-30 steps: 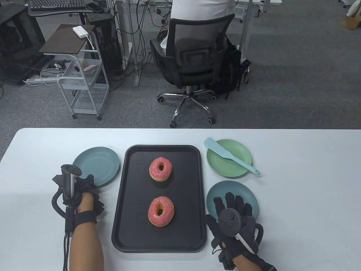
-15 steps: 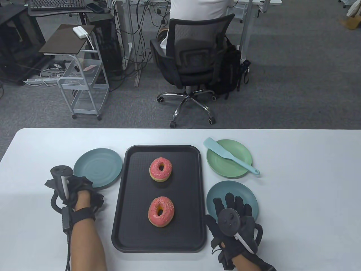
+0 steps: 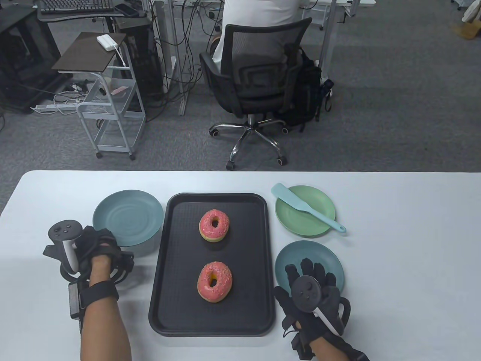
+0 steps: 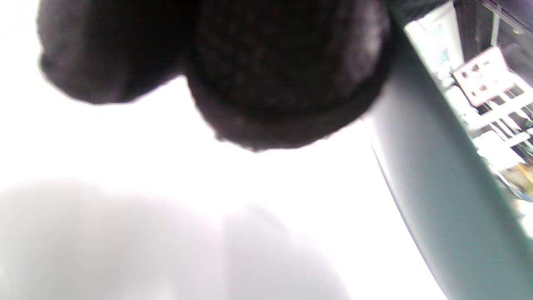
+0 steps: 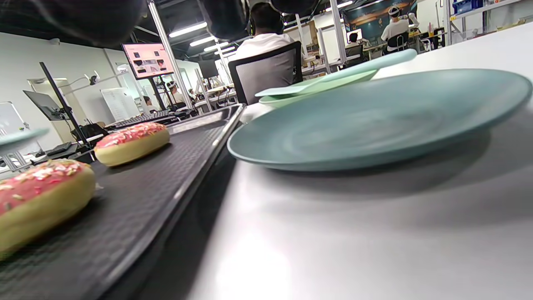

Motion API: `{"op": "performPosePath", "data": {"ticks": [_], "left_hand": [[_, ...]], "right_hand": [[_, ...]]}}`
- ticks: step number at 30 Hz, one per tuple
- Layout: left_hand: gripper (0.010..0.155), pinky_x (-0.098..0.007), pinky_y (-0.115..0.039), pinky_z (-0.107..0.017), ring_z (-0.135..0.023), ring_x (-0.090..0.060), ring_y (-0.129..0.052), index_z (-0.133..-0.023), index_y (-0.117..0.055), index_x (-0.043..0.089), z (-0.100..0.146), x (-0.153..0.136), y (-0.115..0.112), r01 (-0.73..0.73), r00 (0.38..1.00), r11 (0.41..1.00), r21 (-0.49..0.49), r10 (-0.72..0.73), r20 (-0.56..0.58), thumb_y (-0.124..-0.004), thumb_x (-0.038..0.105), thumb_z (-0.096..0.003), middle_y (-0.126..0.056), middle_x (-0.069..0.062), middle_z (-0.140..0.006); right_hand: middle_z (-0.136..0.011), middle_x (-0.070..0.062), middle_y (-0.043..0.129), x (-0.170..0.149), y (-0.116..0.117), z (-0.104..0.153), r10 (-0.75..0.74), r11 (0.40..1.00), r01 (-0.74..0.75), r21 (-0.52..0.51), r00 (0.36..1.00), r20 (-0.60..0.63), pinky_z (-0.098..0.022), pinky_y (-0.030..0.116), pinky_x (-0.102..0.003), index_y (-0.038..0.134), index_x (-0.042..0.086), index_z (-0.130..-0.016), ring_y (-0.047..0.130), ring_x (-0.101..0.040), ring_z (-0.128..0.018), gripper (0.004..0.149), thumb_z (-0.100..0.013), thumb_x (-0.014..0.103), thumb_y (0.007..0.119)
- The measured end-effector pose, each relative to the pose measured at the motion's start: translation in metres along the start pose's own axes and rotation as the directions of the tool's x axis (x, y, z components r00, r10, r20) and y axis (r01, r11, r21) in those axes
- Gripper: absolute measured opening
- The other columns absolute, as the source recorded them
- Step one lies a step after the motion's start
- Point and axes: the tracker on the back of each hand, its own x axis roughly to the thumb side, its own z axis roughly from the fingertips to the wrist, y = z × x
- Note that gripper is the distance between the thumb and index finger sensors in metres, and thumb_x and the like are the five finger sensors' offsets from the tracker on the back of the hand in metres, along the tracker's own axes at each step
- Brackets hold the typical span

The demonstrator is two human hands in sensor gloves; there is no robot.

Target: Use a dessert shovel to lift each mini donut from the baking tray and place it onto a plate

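Two pink-iced mini donuts lie on the black baking tray [image 3: 180, 263], one far [image 3: 214, 225] and one near [image 3: 214, 281]. The light-blue dessert shovel [image 3: 300, 205] rests across a green plate [image 3: 317, 227], untouched. My left hand [image 3: 98, 246] grips the near rim of the blue plate [image 3: 129, 214] left of the tray; the plate looks raised, with a shadow beneath it. In the left wrist view, blurred gloved fingers [image 4: 283, 75] sit beside that plate's rim [image 4: 437, 179]. My right hand [image 3: 310, 272] lies flat, fingers straight, on another blue plate [image 3: 300, 250] right of the tray.
The white table [image 3: 394, 263] ends just beyond the plates. Past its far edge a person sits in an office chair [image 3: 259, 75], with a small cart [image 3: 109, 113] to the left. The right wrist view shows the tray's raised rim [image 5: 166, 196] beside the plate [image 5: 374, 121].
My left hand has moved left and toward me and turned. The left blue plate has shifted slightly and now looks lifted. The right hand has stayed put.
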Motion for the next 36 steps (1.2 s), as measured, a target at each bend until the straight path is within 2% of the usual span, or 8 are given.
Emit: {"op": "performPosePath", "data": {"ticks": [5,9,13,18,24,32,36], "left_hand": [[0.052,-0.029,-0.099,-0.017,-0.014,-0.007,-0.113,-0.085,-0.063,0.020,0.047,0.033,0.004,0.021,0.988,0.997,-0.068,-0.010,0.155,-0.077,0.040,-0.0392,-0.097,0.003,-0.054],[0.052,-0.030,-0.099,-0.017,-0.014,-0.007,-0.113,-0.086,-0.063,0.021,0.088,0.047,-0.002,0.027,0.967,0.988,-0.150,0.012,0.253,-0.077,0.040,-0.0393,-0.097,0.003,-0.055],[0.052,-0.030,-0.098,-0.018,-0.015,-0.008,-0.113,-0.086,-0.062,0.021,0.123,0.047,-0.011,0.037,0.947,0.973,-0.229,0.039,0.318,-0.077,0.040,-0.0396,-0.097,0.003,-0.055],[0.052,-0.031,-0.098,-0.019,-0.016,-0.009,-0.113,-0.086,-0.062,0.021,0.158,0.026,-0.031,0.055,0.936,0.945,-0.322,0.063,0.347,-0.077,0.039,-0.0398,-0.096,0.002,-0.056],[0.052,-0.032,-0.098,-0.020,-0.018,-0.010,-0.113,-0.086,-0.062,0.022,0.176,-0.003,-0.056,0.105,0.925,0.920,-0.376,0.048,0.376,-0.077,0.039,-0.0399,-0.096,0.002,-0.057],[0.052,-0.032,-0.098,-0.021,-0.018,-0.010,-0.113,-0.086,-0.062,0.021,0.175,-0.021,-0.081,0.137,0.920,0.891,-0.432,0.047,0.389,-0.077,0.039,-0.0398,-0.096,0.002,-0.057],[0.052,-0.032,-0.098,-0.021,-0.018,-0.010,-0.113,-0.086,-0.062,0.021,0.173,-0.025,-0.088,0.155,0.921,0.878,-0.452,0.037,0.387,-0.077,0.039,-0.0397,-0.096,0.001,-0.057]], "right_hand": [[-0.120,-0.022,0.030,-0.009,0.001,-0.003,-0.019,1.000,0.020,0.024,0.999,-0.031,-0.073,0.015,-0.070,0.049,0.022,-0.107,0.027,-0.053,-0.106,0.076,-0.045,0.059,0.072],[-0.120,-0.022,0.030,-0.015,0.002,-0.005,-0.034,0.998,0.036,0.041,0.998,-0.056,-0.073,0.014,-0.070,0.049,0.022,-0.107,0.028,-0.053,-0.106,0.075,-0.045,0.059,0.072],[-0.120,-0.022,0.030,-0.023,0.005,-0.006,-0.044,0.997,0.049,0.059,0.996,-0.083,-0.073,0.014,-0.070,0.049,0.022,-0.107,0.027,-0.053,-0.106,0.075,-0.045,0.059,0.072],[-0.120,-0.022,0.030,-0.027,0.006,-0.007,-0.051,0.996,0.058,0.069,0.994,-0.099,-0.073,0.014,-0.070,0.049,0.022,-0.107,0.027,-0.053,-0.106,0.075,-0.045,0.059,0.072],[-0.120,-0.022,0.029,-0.027,0.006,-0.006,-0.052,0.996,0.059,0.071,0.993,-0.102,-0.073,0.014,-0.070,0.049,0.022,-0.107,0.026,-0.053,-0.106,0.075,-0.045,0.059,0.072],[-0.120,-0.022,0.028,-0.030,0.009,-0.008,-0.049,0.994,0.060,0.091,0.992,-0.117,-0.073,0.013,-0.070,0.049,0.022,-0.107,0.025,-0.053,-0.106,0.075,-0.045,0.059,0.072],[-0.119,-0.023,0.028,-0.027,0.008,-0.009,-0.075,0.992,0.084,0.091,0.992,-0.097,-0.074,0.011,-0.067,0.049,0.021,-0.107,0.025,-0.053,-0.105,0.074,-0.046,0.058,0.071]]}}
